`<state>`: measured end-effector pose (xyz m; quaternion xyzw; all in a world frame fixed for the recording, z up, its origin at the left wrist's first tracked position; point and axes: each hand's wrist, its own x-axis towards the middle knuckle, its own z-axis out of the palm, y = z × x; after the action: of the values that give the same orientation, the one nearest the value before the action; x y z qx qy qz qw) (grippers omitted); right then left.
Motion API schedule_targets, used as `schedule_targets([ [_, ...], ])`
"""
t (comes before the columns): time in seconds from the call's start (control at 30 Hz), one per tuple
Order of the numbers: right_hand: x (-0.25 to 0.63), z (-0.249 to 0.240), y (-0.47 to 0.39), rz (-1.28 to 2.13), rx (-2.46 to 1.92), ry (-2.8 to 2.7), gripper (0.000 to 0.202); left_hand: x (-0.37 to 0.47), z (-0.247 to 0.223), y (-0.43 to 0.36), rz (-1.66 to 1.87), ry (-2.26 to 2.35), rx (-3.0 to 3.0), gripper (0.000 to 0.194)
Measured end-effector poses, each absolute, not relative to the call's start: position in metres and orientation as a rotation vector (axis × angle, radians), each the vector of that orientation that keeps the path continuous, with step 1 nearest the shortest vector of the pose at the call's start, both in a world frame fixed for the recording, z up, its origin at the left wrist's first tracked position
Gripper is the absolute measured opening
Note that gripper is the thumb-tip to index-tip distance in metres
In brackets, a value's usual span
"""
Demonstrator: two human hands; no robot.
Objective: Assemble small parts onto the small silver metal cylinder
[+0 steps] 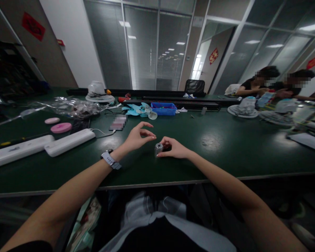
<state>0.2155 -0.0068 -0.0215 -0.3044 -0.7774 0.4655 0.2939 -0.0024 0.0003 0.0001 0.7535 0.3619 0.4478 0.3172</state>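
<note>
A small silvery metal cylinder [158, 151], with a dark round spot on its top, stands upright at the middle of the green table. Thumb and fingers of my right hand [175, 148] hold it from the right side. To its left and slightly above, my left hand [139, 136] is open, its thumb and curved fingers apart with nothing between them. That hand does not touch the cylinder. A watch with a pale strap [110, 160] is on my left wrist.
Power strips [70, 142], pink round lids [61, 127], crumpled clear plastic [77, 107] and a phone [118, 122] on a cable lie left. Farther back are a blue bin [163, 109], blue gloves [138, 110] and white fans [99, 98]. Two people [259, 82] sit at the far right.
</note>
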Motion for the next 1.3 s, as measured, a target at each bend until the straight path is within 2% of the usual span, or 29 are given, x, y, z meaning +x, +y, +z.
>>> schedule_targets([
  [0.2, 0.216, -0.024, -0.005, 1.239, -0.785, -2.068, 0.045, 0.009, 0.01, -0.018, 1.069, 0.757, 2.055, 0.044],
  [0.8, 0.216, -0.024, -0.005, 1.247, -0.774, -2.063, 0.046, 0.014, 0.005, -0.023, 1.114, 0.784, 2.039, 0.037],
  [1.3, 0.215, -0.021, -0.007, 1.239, -0.788, -2.065, 0.045, 0.013, 0.004, -0.02, 1.004, 0.711, 2.049, 0.041],
])
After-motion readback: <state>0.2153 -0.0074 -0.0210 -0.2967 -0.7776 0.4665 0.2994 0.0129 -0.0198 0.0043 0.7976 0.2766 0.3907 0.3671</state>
